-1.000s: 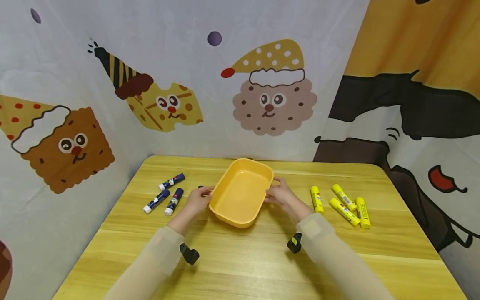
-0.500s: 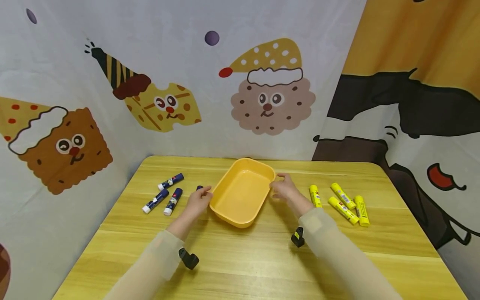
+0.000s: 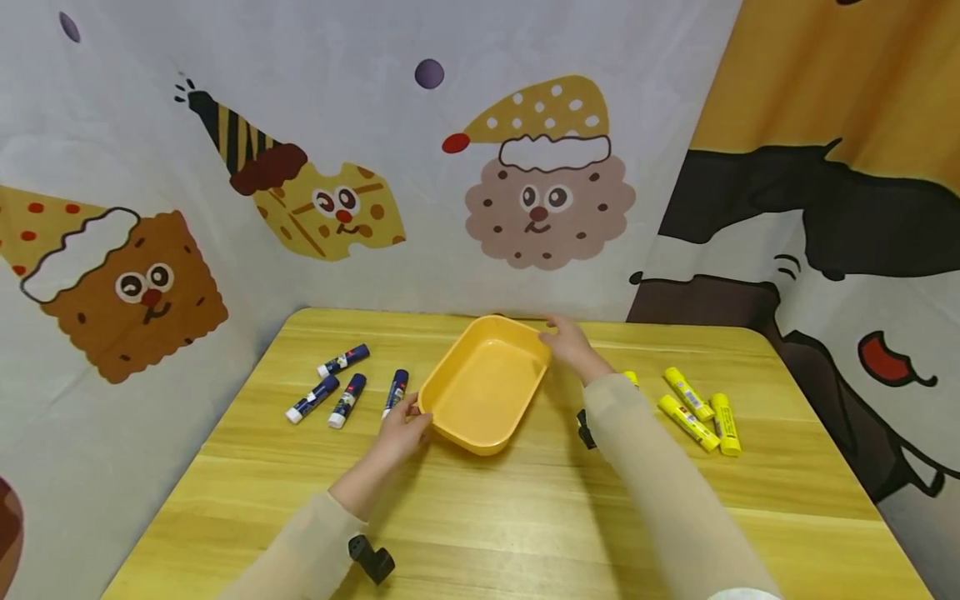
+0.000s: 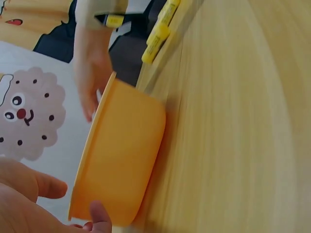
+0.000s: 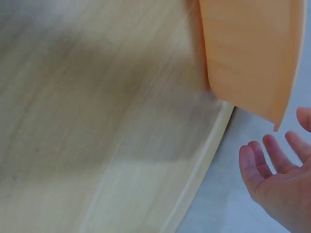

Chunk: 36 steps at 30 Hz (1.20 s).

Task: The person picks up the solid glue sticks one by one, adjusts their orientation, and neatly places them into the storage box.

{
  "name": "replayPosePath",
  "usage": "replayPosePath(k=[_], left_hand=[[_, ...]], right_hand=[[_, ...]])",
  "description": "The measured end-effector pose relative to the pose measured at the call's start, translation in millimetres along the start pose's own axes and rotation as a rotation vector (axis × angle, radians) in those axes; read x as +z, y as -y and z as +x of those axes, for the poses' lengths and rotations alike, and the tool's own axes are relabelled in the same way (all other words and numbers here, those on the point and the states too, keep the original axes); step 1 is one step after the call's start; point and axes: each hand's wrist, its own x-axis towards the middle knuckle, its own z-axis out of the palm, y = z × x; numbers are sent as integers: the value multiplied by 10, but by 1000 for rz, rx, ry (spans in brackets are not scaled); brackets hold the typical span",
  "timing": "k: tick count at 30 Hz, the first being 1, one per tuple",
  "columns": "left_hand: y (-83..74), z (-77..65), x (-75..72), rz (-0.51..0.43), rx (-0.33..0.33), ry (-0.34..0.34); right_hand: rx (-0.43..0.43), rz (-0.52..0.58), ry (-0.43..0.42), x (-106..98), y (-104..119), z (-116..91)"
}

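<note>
Between the left hand [image 3: 397, 435] and the right hand [image 3: 570, 343], an orange-yellow plastic tray [image 3: 486, 392] rests on the wood-grain table [image 3: 480, 533], turned at a slant to the far table edge. Its near left corner lies at the left hand, whose thumb stands above the rim while a fingertip is at the outer wall below it, thumb and fingers spread apart; whether they press on the plastic I cannot tell. At the far right corner, the right hand has loosely bent, spread fingers, and the right wrist view shows a gap between them and the tray.

Just beyond the left hand's fingers lies a dark blue glue stick [image 3: 396, 388], its lower end right by the hand. Farther out to that hand's left, three more blue glue sticks [image 3: 347, 401] lie close together. To the right of the right hand and nearer the person, three yellow glue sticks [image 3: 688, 423] form a group; a fourth yellow stick [image 3: 631, 377] is mostly hidden behind the beige right sleeve [image 3: 660, 467].

Below the left hand, a black wrist camera [image 3: 378, 565] sits at the left sleeve [image 3: 307, 542]. Beyond both hands hangs a cartoon-printed cloth [image 3: 337, 75].
</note>
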Motion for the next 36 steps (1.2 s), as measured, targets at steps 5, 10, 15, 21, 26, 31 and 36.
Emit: replayPosePath(k=[5, 10, 15, 21, 26, 31, 36], left_hand=[[41, -48, 50, -54, -12, -13], [42, -61, 79, -105, -27, -38], [29, -48, 102, -158, -44, -58], [21, -2, 126, -227, -47, -75], [17, 70, 136, -248, -45, -95], [5, 157, 129, -236, -56, -120], [-31, 234, 117, -210, -54, -129]], right_hand=[[-65, -62, 34, 73, 38, 68], [-92, -96, 25, 144, 66, 120], [-87, -113, 1, 171, 54, 151], [-61, -121, -65, 136, 9, 110], [-32, -93, -86, 47, -41, 25], [29, -75, -44, -61, -97, -72], [114, -40, 7, -163, -144, -177]])
